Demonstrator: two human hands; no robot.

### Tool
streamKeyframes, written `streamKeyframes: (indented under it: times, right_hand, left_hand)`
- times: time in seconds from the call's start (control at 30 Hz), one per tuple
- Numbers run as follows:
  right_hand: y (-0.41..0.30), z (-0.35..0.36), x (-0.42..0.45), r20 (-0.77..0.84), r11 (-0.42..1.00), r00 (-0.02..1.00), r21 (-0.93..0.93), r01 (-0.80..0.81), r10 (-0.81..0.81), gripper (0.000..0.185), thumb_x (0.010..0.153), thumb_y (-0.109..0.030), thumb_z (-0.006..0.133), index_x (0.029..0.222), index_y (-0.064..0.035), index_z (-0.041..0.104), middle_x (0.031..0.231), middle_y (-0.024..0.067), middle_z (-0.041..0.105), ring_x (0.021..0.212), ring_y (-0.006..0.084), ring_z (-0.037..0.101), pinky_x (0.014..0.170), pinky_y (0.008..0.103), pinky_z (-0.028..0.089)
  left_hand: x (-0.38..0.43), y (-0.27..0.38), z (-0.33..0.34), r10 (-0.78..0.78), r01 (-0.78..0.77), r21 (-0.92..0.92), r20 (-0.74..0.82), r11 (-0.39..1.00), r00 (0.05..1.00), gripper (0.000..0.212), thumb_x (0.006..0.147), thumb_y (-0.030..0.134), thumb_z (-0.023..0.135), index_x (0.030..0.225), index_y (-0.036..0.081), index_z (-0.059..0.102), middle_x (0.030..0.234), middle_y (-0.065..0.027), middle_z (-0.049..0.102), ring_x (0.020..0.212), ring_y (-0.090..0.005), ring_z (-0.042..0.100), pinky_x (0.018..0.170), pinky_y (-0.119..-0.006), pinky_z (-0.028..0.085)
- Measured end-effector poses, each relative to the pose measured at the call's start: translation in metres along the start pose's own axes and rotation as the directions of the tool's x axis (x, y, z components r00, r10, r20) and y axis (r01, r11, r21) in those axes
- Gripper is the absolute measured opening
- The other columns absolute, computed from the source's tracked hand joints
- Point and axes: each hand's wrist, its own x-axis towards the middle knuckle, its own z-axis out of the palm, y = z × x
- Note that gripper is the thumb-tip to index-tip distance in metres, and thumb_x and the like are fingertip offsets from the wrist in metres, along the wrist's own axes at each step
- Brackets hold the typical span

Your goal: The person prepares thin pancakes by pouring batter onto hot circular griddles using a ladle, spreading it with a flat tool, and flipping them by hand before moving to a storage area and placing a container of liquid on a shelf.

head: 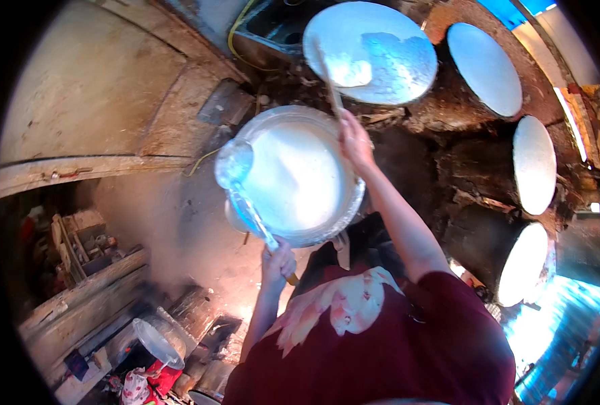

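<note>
My left hand grips the handle of a ladle, whose shiny bowl hangs over the left rim of a wide metal basin. White liquid fills much of the basin. My right hand is closed around a thin, flat stick, held above the basin's right side. The stick's blurred far end reaches over a large round griddle plate. A white layer covers part of that plate, beside a darker, glossy patch; I cannot tell whether the stick touches it.
More round pale plates curve along the right on dark supports. Wooden boards stand at the left. A smaller pan lies near red and floral fabric at lower left. Yellow tubing runs beside the far plate.
</note>
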Motion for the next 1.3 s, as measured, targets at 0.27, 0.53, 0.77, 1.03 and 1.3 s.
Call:
streamKeyframes:
  times: [0.27,0.53,0.77,1.03,1.3]
  right_hand:
    - [0.019,0.013,-0.014,-0.024,0.971,0.999,0.236,-0.019,0.025,0.043,0.106,-0.039,0.051,0.143,-0.018,0.055,0.066,-0.0085,0.048,0.049,0.004,0.04,0.043,0.0219,0.031]
    - [0.033,-0.009,-0.048,0.035,0.99,0.995,0.105,0.095,-0.099,0.04,0.109,-0.029,0.045,0.146,-0.0143,0.051,0.066,-0.0049,0.044,0.046,0.0054,0.039,0.04,0.0233,0.031]
    - [0.048,-0.062,-0.044,-0.096,0.986,0.995,0.165,0.003,0.013,0.04,0.109,-0.031,0.047,0.143,-0.0127,0.053,0.074,-0.0021,0.053,0.052,0.0066,0.047,0.044,0.0215,0.038]
    - [0.045,-0.053,-0.045,-0.159,0.999,0.986,-0.016,0.041,-0.043,0.047,0.107,-0.039,0.047,0.147,-0.0144,0.053,0.086,-0.0004,0.06,0.068,0.0091,0.051,0.06,0.0297,0.046]
    - [0.032,-0.127,-0.056,-0.169,0.998,0.984,0.017,0.06,-0.056,0.039,0.107,-0.025,0.048,0.143,-0.0132,0.057,0.074,0.0034,0.057,0.064,0.0121,0.054,0.06,0.0314,0.048]
  left_hand:
    - [-0.028,-0.006,-0.014,-0.027,0.043,-0.067,0.219,0.997,0.975,0.018,0.1,0.023,0.063,0.101,0.01,0.051,0.075,0.0004,0.049,0.062,-0.0095,0.048,0.057,-0.025,0.041]
    - [-0.053,-0.034,-0.013,-0.005,0.061,-0.114,0.437,0.992,0.899,0.026,0.101,0.027,0.065,0.116,0.011,0.051,0.082,-0.0014,0.054,0.077,-0.0121,0.057,0.063,-0.029,0.051]
    - [-0.049,-0.033,-0.024,-0.139,-0.066,0.338,0.548,0.939,0.825,0.021,0.098,0.025,0.068,0.11,0.007,0.065,0.092,-0.0035,0.062,0.08,-0.0093,0.057,0.073,-0.027,0.048]
    - [-0.047,-0.007,-0.003,-0.226,0.2,0.11,0.342,0.974,0.912,0.017,0.102,0.018,0.059,0.113,0.004,0.059,0.063,0.0022,0.041,0.045,-0.0074,0.037,0.043,-0.024,0.033]
    - [-0.012,-0.007,0.047,-0.218,0.172,0.151,0.39,0.973,0.895,0.028,0.102,0.029,0.063,0.12,0.008,0.061,0.081,-0.0007,0.047,0.07,-0.0117,0.047,0.057,-0.027,0.041]
